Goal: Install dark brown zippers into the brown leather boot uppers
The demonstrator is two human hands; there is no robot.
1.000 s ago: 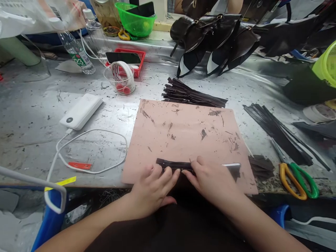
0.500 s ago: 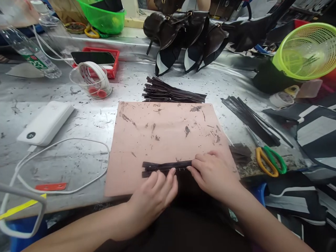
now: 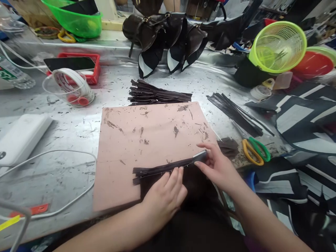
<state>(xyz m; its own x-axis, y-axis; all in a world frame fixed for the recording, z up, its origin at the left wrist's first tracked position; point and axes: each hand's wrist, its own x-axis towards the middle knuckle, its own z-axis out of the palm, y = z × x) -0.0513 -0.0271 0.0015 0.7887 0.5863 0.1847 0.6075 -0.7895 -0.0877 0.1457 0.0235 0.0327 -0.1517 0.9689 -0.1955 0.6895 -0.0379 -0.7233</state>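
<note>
A dark zipper strip lies along the lower part of the pink board, beside a dark piece of material that hangs over the board's front edge. My left hand rests on the strip and the material, its fingers stretched out and pressing down. At the strip's right end, my right hand has thumb and fingers around a dark end with a grey-white patch. Part of the material is hidden under my left hand.
Behind the board lies a zipper bundle. Dark strips and scissors are on the right. A white power bank with its cable is at left. Dark leather pieces stand at the back.
The view has shifted right. My right hand has moved to the strip's right end, where a grey-white patch now shows. My left hand has slid along the strip, flatter than before.
</note>
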